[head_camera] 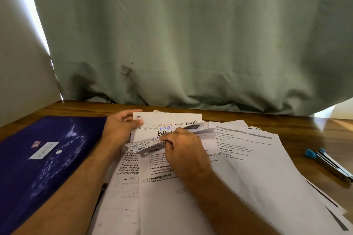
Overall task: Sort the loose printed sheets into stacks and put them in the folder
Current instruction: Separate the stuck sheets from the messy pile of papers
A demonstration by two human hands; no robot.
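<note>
A: Nearest us, what's on the desk?

B: The loose printed sheets (191, 196), fanned in an untidy overlap across the wooden table (332, 129), right up to the near edge. Going from the left: the dark blue folder (38, 158) lies flat and closed beside them, not yet holding any.

A: And the hands?

B: The left hand (120, 129) pinches the left end of a scribbled-on white slip (168, 122), thumb on top. The right hand (181, 147) has its fingers curled round a small patterned scrap (145, 144) just below that slip. Far right, a stapler (328, 164) with a blue end sits well apart.

A: How will the paper behave?

B: I'd judge it light, limp and slick sheet on sheet. It will likely bend if lifted by one corner, so squaring the edges and gripping both long sides seems safest.
</note>
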